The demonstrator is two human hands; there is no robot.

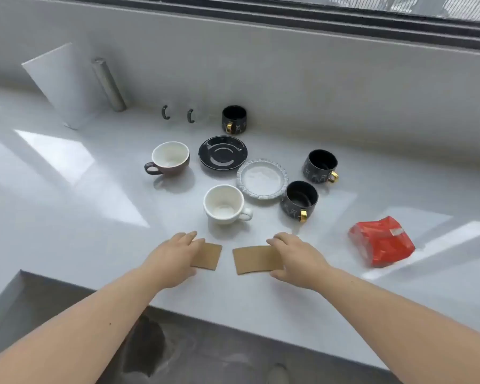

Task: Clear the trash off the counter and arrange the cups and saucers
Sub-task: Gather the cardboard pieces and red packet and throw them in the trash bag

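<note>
Two brown cardboard sleeves lie flat near the counter's front edge. My left hand [175, 256] rests on the left sleeve [209, 256], fingers and thumb at its edges. My right hand [297, 257] lies on the right sleeve [257, 259] the same way. Behind them stand a white cup [224, 205], a brown cup with a white inside [170, 157], a black saucer [222, 152], a white saucer with a grey rim [262, 178] and three black cups with gold handles [299, 200], [320, 166], [234, 119]. A crumpled red wrapper [381, 243] lies at the right.
A white board [64, 81] and a metal cylinder [108, 84] lean against the back wall at the left. Two dark hooks [165, 112] sit at the wall's foot. The counter's front edge [233, 325] drops to a grey floor; a window ledge runs along the back.
</note>
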